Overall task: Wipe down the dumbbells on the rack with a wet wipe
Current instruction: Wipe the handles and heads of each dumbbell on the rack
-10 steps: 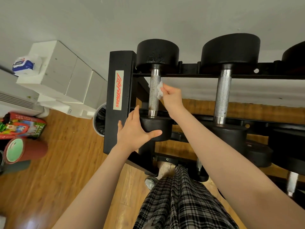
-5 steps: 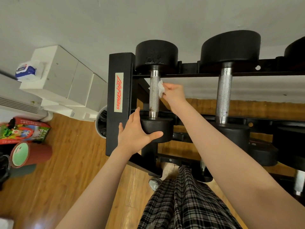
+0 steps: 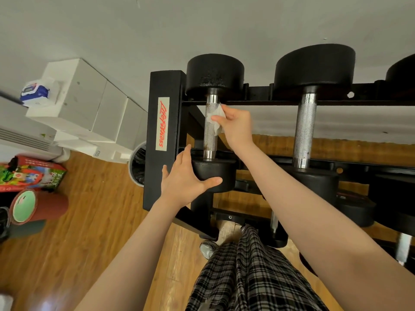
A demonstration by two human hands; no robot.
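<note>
A black dumbbell rack stands against the wall. Its leftmost dumbbell has black heads and a knurled steel handle with rust spots. My right hand pinches a white wet wipe and holds it against the upper half of that handle. My left hand cups the near head of the same dumbbell, thumb across its front and fingers up its left side. A second, larger dumbbell lies on the rack to the right, untouched.
More dumbbells sit on a lower shelf. Left of the rack stand a round bin, white boxes with a blue wipes pack on top, a rolled red mat and a colourful box on the wood floor.
My right hand has slid the wipe up the handle towards the far head and pressed it further round the bar. My left hand has kept its hold on the near head.
</note>
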